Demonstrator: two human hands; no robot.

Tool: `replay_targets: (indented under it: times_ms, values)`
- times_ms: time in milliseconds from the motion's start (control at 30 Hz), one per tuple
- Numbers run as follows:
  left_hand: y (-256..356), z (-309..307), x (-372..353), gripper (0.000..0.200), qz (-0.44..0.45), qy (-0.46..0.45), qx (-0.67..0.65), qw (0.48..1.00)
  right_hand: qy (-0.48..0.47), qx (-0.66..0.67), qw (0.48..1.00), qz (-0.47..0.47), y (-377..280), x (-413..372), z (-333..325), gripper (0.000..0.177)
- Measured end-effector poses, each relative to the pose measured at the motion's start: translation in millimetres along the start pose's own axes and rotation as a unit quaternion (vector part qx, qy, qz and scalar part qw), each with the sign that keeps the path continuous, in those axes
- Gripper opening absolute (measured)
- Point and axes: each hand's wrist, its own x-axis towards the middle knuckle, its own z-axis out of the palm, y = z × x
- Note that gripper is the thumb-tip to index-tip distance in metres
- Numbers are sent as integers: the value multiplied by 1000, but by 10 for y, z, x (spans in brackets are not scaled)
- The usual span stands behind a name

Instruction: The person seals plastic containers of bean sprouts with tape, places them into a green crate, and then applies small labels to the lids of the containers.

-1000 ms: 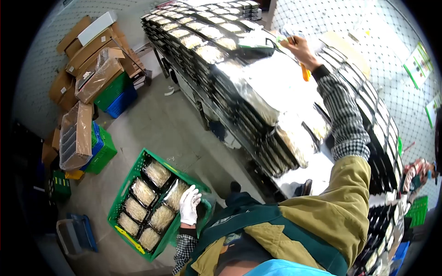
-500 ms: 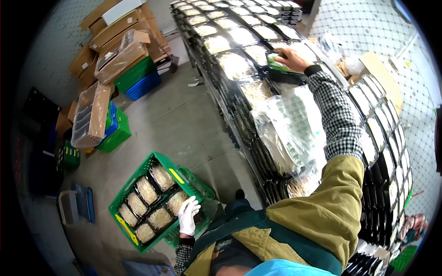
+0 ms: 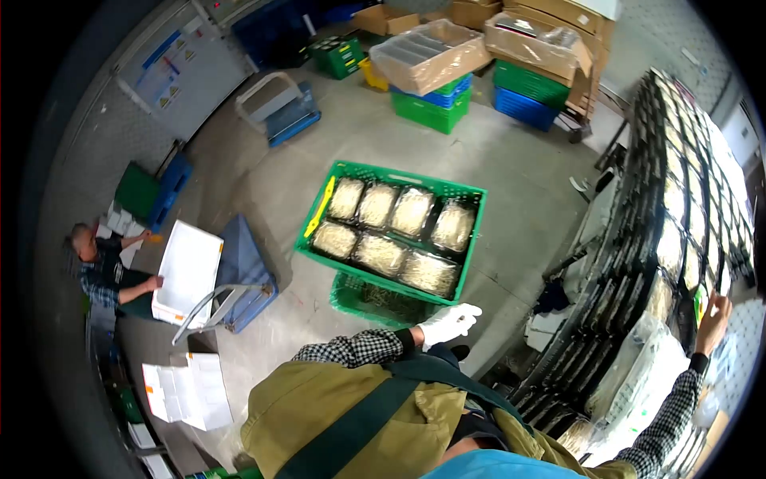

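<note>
My left hand (image 3: 449, 326), in a white glove, is just off the near right corner of a green crate (image 3: 387, 279). Its fingers are loosely bent and apart, with nothing seen in them. Several black trays of pale, thin strands, one of them a tray (image 3: 379, 254) at the near side, lie in two rows in the crate. At the far right, my bare right hand (image 3: 712, 319) has its fingers closed on a small green-and-white item (image 3: 700, 302), whose kind I cannot make out. That item is over the stacked black trays, beside a clear plastic bag (image 3: 638, 383).
Tall stacks of filled trays (image 3: 674, 199) line the right side. Another green crate (image 3: 363, 299) sits beneath the filled one. On the left, a person (image 3: 108, 271) handles a white box (image 3: 187, 267) by a blue trolley (image 3: 243, 271). Cartons (image 3: 431, 60) on crates stand at the back.
My view has swung left, bringing the person with the white box into sight. My left hand has come off the crate's edge. My right hand remains at the trays with the green-and-white item.
</note>
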Motion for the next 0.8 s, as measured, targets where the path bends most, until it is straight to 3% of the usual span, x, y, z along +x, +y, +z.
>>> replay_targets:
  times_ms: [67,100,133,233,267,300,333,400,433,467,500,533,567,633,667,733,767,800]
  values:
    - [55,-161,-108,21,-32,-15,87,996,45,35,998,-11,-329,-57,-227,21]
    - [120,-204,-208,26,143,25,174,974,147,158,975,-59,-755,-110,-401,22]
    - [205,-262,-325,38,43,35,172,984,177,195,962,-74,-1020,-184,-486,21]
    - [199,-585,-580,45,2,37,202,979,38,171,969,-172,-2061,-550,-1184,19]
    - [-267,-709,-482,36,200,60,369,906,106,243,930,-254,-2313,-751,-1121,14]
    - [-262,-829,-595,30,196,40,276,940,214,197,893,-344,-2595,-1001,-1148,22]
    - [-177,-929,-689,27,182,5,149,972,152,309,840,-420,-3262,-1216,-1487,31]
    - [15,-1051,-836,23,105,-54,-140,983,65,363,814,-448,-4273,-1679,-1923,28]
    - [192,-1034,-861,25,141,-69,-163,974,54,387,803,-450,-4694,-1901,-2012,27]
    - [286,-999,-889,28,175,-77,-189,963,56,405,798,-444,-5043,-2125,-2047,26]
    - [-90,-1062,-855,31,130,-162,-306,929,50,411,803,-430,-5346,-2302,-2039,26]
    - [-92,-990,-905,35,98,-199,-331,917,39,412,807,-421,-5563,-2414,-2042,34]
    - [-89,-913,-965,40,63,-234,-354,903,27,399,855,-330,-5565,-2591,-1792,32]
    - [875,-734,-1655,52,62,-217,-238,945,45,335,929,-148,-5291,-2895,-1518,35]
    - [872,-815,-1627,60,118,-370,-219,895,78,281,955,-60,-5015,-2914,-1513,39]
    - [860,-820,-1691,62,11,-451,-268,851,142,161,976,16,-4294,-3042,-1551,38]
    - [754,-816,-1664,65,73,-418,-181,887,178,124,974,72,-3962,-3010,-1672,40]
    - [678,-806,-1651,51,97,-357,-134,919,216,88,965,121,-3639,-2947,-1816,42]
